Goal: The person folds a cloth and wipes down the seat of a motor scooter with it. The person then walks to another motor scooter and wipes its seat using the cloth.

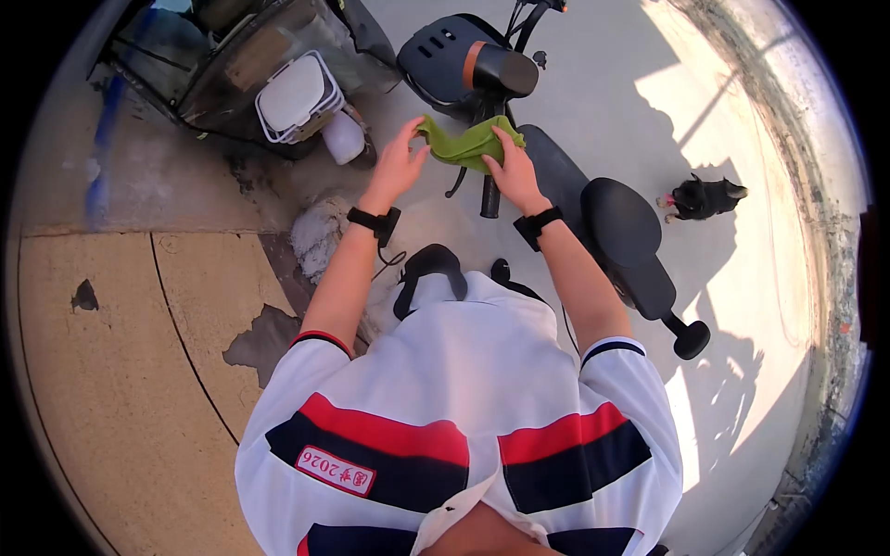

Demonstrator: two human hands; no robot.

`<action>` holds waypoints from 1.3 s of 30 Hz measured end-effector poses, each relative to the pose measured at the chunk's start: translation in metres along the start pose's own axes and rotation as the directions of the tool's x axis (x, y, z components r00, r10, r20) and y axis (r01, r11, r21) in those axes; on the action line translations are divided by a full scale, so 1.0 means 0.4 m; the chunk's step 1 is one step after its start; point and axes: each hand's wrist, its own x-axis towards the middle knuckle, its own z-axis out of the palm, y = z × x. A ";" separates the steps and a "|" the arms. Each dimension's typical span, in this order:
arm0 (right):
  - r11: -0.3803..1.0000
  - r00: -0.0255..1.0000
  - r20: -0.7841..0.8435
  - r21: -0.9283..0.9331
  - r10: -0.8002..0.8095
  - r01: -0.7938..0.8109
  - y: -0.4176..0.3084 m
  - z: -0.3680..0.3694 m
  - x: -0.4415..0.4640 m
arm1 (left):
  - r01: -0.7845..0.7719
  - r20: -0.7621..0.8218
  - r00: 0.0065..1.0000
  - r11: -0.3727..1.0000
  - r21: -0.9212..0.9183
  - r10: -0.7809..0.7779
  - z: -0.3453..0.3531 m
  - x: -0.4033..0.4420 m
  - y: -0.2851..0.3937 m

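A green cloth point(464, 148) is stretched loosely between my two hands, sagging in the middle. My left hand point(400, 165) pinches its left end, and my right hand point(514, 170) grips the right end with the thumb underneath. Just beyond and below the cloth stands an electric scooter with a dark front basket point(441, 57), a black handlebar grip point(490, 196) and a black seat point(619, 219). The cloth covers part of the scooter's handlebar area. Black bands sit on both my wrists.
At the upper left, a white lidded bucket point(297, 97) and a white jug point(344, 137) stand beside a cluttered cart point(218, 79). A black dog point(706, 197) is on the concrete to the right. Boards point(120, 371) lie at the lower left; a wall edges the right.
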 end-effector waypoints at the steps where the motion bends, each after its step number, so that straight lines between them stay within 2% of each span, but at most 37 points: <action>1: 1.000 0.998 -0.052 0.004 0.025 -0.024 -0.010 0.000 -0.004 | -0.005 0.039 0.999 1.000 -0.015 0.005 0.015 0.020 -0.005; 5: 0.997 0.978 -0.206 -0.077 0.006 -0.023 -0.033 0.010 -0.032 | -0.062 0.141 0.988 0.996 -0.063 0.070 0.069 0.110 -0.025; 8: 0.989 0.969 -0.242 -0.119 0.055 -0.086 -0.049 0.007 -0.046 | -0.134 0.214 0.965 0.986 -0.104 0.153 0.102 0.180 -0.041; 11: 0.976 0.948 -0.309 -0.175 0.071 -0.130 -0.083 -0.011 -0.044 | -0.250 0.239 0.925 0.948 -0.198 0.294 0.129 0.244 -0.053; 12: 0.981 0.930 -0.352 -0.120 0.103 -0.154 -0.084 -0.007 -0.044 | -0.294 0.239 0.907 0.928 -0.229 0.346 0.134 0.261 -0.055; 15: 0.971 0.868 -0.443 0.025 0.224 -0.238 -0.090 0.016 -0.058 | -0.290 0.302 0.882 0.921 -0.259 0.362 0.126 0.300 -0.029; 17: 0.945 0.827 -0.463 0.082 0.318 -0.318 -0.106 0.033 -0.080 | -0.340 0.368 0.831 0.905 -0.258 0.417 0.145 0.326 -0.036; 20: 0.852 0.720 -0.497 0.080 0.484 -0.517 -0.138 0.048 -0.128 | -0.450 0.455 0.724 0.855 -0.260 0.519 0.189 0.349 -0.043; 24: 0.765 0.569 -0.629 0.064 0.530 -0.641 -0.144 0.091 -0.228 | -0.676 0.523 0.527 0.704 -0.219 0.669 0.256 0.343 -0.044; 27: 0.685 0.454 -0.712 0.052 0.535 -0.727 -0.157 0.108 -0.289 | -0.715 0.636 0.389 0.654 -0.248 0.666 0.271 0.321 -0.020; 29: 0.631 0.383 -0.752 0.056 0.537 -0.773 -0.171 0.117 -0.306 | -0.681 0.657 0.359 0.668 -0.302 0.663 0.270 0.296 -0.005; 32: 0.688 0.329 -0.789 0.156 0.519 -0.709 -0.179 0.129 -0.292 | -0.657 0.625 0.337 0.651 -0.380 0.704 0.250 0.270 -0.008; 36: 0.762 0.554 -0.717 -0.049 0.423 -0.645 -0.233 0.141 -0.217 | -0.658 0.576 0.345 0.629 -0.414 0.741 0.212 0.254 -0.037; 37: 0.779 0.626 -0.646 -0.076 0.437 -0.622 -0.223 0.150 -0.205 | -0.656 0.572 0.355 0.633 -0.411 0.739 0.201 0.251 -0.045; 39: 0.816 0.693 -0.589 -0.095 0.416 -0.570 -0.192 0.163 -0.172 | -0.632 0.597 0.390 0.675 -0.380 0.701 0.180 0.248 -0.058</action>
